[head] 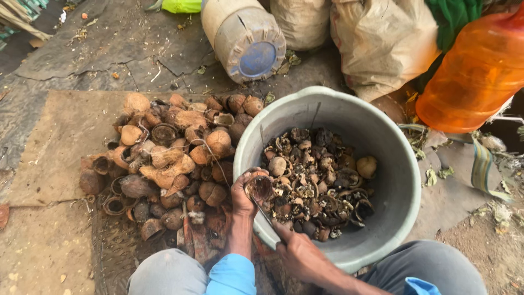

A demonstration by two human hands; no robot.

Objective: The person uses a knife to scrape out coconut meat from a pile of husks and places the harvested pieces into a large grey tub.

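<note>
Head view: only camera, looking down at your knees and the ground.
Left hand (244,192): closed around a coconut shell half (259,187), cup side up, held over the near-left rim of the grey bucket (406,180).
Right hand (299,255): fist closed on a thin metal blade (263,214); its tip sits at the shell's edge.
Shell location: in your left hand, above the bucket rim, just right of the shell pile (164,164).
Bucket contents: dark scooped pieces and fragments, roughly half full, can't tell depth.
Pile: whole and broken brown shells on a flat mat (60,142), left of the bucket, touching its wall.
Step tip: my read is to keep the shell over the bucket so scrapings drop in, brace the shell in your palm, lever the blade away from your left fingers.
Containers: orange translucent jug (475,76) at the far right; a dusty tan drum with a blue disc base (245,38) lying on its side at the far centre; beige sacks (382,43) between them. Labels: none legible.
</note>
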